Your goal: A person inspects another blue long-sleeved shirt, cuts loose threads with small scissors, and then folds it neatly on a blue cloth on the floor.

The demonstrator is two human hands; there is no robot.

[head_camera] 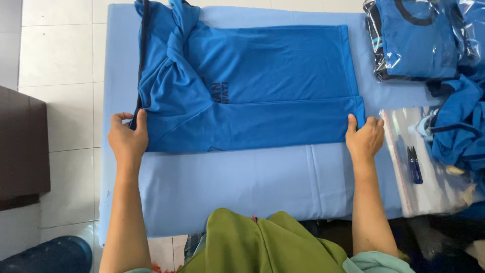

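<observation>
A garment packing workplace: a table covered in light blue cloth (242,187), bagged folded shirts (414,40) stacked far right, empty clear bags (434,182) near right, white tiled floor (65,76).

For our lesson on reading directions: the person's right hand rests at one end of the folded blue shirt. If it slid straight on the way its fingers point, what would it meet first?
The right hand points away from the person, so it would probably first meet the bagged shirts; depth is uncertain.
</observation>
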